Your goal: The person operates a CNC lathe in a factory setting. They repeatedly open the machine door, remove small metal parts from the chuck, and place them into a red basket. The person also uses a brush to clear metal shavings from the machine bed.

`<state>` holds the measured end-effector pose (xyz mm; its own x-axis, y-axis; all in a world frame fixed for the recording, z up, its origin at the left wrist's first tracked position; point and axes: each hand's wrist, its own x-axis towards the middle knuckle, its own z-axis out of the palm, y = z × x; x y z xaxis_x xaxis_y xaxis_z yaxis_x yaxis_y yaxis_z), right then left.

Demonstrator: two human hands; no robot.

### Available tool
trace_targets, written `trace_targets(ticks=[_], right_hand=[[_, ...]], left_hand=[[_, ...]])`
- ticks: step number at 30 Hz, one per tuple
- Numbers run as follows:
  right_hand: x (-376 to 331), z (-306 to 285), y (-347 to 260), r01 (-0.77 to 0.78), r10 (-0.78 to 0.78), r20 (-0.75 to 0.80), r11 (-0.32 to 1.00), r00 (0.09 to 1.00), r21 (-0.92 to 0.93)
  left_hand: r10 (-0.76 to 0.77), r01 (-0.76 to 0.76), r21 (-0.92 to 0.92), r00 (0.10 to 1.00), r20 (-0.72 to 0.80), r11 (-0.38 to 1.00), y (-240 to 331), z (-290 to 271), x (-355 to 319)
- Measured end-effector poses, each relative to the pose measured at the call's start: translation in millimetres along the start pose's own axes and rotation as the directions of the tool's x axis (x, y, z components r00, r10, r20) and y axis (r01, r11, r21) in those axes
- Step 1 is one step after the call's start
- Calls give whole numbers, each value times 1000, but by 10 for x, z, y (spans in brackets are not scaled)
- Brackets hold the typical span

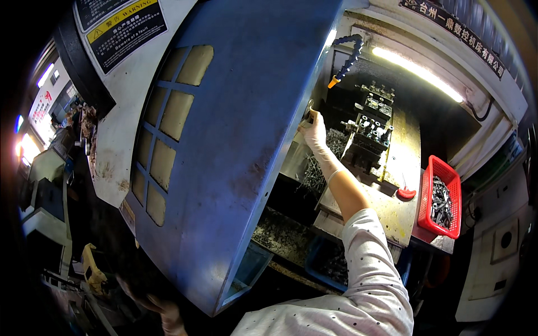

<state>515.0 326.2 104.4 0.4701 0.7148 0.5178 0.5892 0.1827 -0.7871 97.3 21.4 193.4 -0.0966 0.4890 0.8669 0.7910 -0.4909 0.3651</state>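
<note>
My right hand point(315, 133), in a pale glove, reaches into a lathe past the edge of its blue sliding door point(235, 112). Its fingers are closed around a small metallic piece point(309, 107) beside the door edge; the door partly hides it, so its kind is unclear. Low at the left, outside the door, my left hand point(168, 316) hangs in shadow with its fingers apart and nothing visible in them. Right of my right hand, a row of tool holders point(372, 131) stands on the machine's slide. Dark metal shavings point(316, 171) lie below the wrist.
A blue coolant hose point(354, 50) with an orange nozzle hangs above the tool holders. A red brush-like tool point(406, 194) lies on the slide's metal cover point(400, 221). At the right stands a red basket point(458, 193) of small metal parts. A lit tube lamp point(417, 73) crosses the enclosure.
</note>
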Motion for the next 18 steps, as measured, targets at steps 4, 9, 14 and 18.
trace_targets(ticks=[4, 9, 14, 18], right_hand=[[5, -5, -34, 13, -12, -22, 998, 1000, 68], [-51, -59, -523, -60, 77, 136, 990, 988, -127], [-78, -263, -337, -443, 431, 147, 744, 890, 501], [-26, -385, -268, -258, 257, 69, 966, 964, 5]], left_hand=[[-26, 35, 112, 997, -78, 993, -388, 5, 345], [-222, 186, -215, 962, -157, 959, -1036, 110, 827], [-74, 71, -25, 984, -161, 997, -1251, 261, 1688], [-18, 36, 190, 995, -96, 981, -1584, 342, 2221]])
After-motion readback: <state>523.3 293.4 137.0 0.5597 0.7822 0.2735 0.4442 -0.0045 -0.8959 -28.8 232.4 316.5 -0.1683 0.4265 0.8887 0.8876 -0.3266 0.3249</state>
